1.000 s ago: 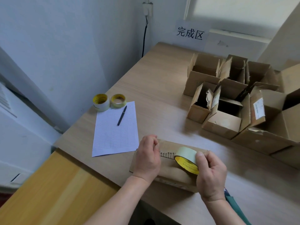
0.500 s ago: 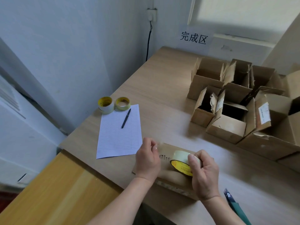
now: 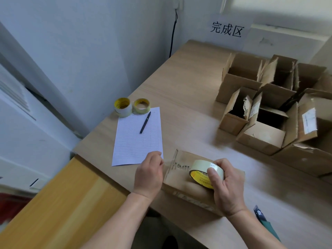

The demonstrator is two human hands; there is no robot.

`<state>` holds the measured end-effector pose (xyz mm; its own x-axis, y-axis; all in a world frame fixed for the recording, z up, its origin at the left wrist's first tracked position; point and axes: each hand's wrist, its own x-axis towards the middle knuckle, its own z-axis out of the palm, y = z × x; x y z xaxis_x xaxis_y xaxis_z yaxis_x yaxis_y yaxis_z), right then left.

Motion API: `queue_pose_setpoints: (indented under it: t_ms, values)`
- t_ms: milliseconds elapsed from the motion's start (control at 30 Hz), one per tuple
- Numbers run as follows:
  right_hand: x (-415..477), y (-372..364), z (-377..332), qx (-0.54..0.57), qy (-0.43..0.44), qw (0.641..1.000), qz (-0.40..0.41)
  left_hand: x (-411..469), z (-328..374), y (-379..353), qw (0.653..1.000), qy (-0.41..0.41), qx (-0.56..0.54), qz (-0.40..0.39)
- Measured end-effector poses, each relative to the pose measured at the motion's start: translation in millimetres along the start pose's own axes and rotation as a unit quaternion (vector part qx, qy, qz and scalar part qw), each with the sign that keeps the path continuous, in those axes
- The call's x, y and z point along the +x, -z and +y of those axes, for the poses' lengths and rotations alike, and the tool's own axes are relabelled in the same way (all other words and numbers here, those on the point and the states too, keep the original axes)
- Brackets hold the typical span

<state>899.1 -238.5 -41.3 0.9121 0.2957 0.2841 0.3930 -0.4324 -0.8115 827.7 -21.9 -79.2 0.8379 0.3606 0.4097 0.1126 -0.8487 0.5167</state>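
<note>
Head view: the right hand [image 3: 228, 187] grips a pale tape roll with a yellow core [image 3: 201, 168] on a closed brown cardboard box [image 3: 179, 182] at the near edge of the wooden table [image 3: 188, 87]. The left hand [image 3: 149, 175], fingers curled, seems to pinch the clear tape end [image 3: 168, 161] past the box's left end. Far right stand open cardboard boxes [image 3: 260, 137], their insides dark.

Found a broad bare strip of table [image 3: 188, 90] running from the near box [image 3: 179, 182] to the far wall [image 3: 280, 38]; found the right side blocked by huddled open cartons [image 3: 264, 139], flaps upright; met only low clutter on the left: lined sheet [image 3: 138, 141], pen [image 3: 145, 122], two tape rolls [image 3: 123, 107] just beside the side wall [image 3: 89, 60]; noted a green-handled tool [image 3: 261, 215] at the near right.
</note>
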Motion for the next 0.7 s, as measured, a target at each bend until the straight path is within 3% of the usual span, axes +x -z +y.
queue_pose_setpoints:
  t_ms: [100,533,633,700]
  values:
    - [0.0,-1.1,0.8,-0.001,0.005,1.000,-0.006,-10.1,-5.6,-2.7,1.000,-0.002,0.012,-0.028]
    - [-0.6,-0.9,0.1,0.010,0.002,1.000,-0.007,-9.7,-3.3,-6.9,1.000,0.015,0.023,0.001]
    - [-1.6,-1.2,2.8,0.018,-0.002,1.000,-0.008,-14.2,-7.1,-10.6,0.999,-0.001,0.015,-0.034]
    - [-1.5,-1.0,3.5,0.017,-0.003,1.000,-0.007,-10.8,-9.1,-9.7,0.995,-0.015,-0.011,-0.096]
